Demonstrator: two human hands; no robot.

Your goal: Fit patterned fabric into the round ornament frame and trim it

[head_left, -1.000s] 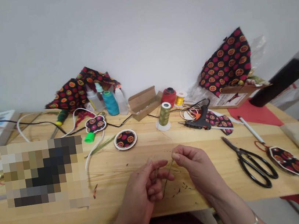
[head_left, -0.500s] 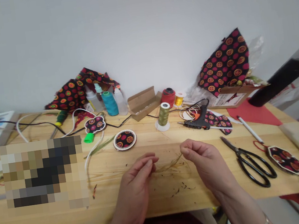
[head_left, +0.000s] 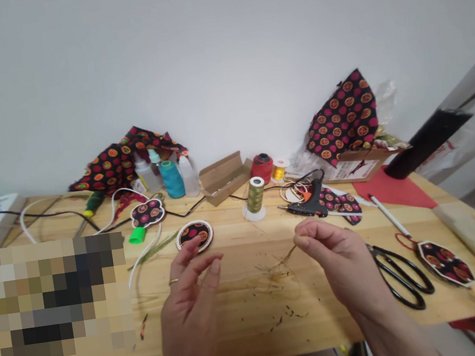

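My right hand (head_left: 335, 258) pinches a loose bunch of thin olive-gold threads (head_left: 278, 265), which trails to the left over the wooden table. My left hand (head_left: 192, 299) is raised with its fingers apart and holds nothing. Just beyond its fingertips lies a round white-rimmed piece with patterned fabric (head_left: 194, 237), partly covered by the hand. A spool of olive thread (head_left: 256, 196) stands upright farther back. Black-handled scissors (head_left: 404, 278) rest to the right of my right hand, their blades mostly hidden behind it.
A black glue gun (head_left: 307, 206) lies behind my right hand. Farther right are a white pen (head_left: 389, 215) and an octagonal fabric ornament (head_left: 446, 263). At the back stand a teal thread cone (head_left: 172, 180), a small cardboard box (head_left: 226, 178) and a red cone (head_left: 262, 170). Dark scraps (head_left: 289, 312) litter the front.
My left hand has drawn away to the left and its fingers have spread. My right hand still pinches the threads. The whole view has shifted slightly.
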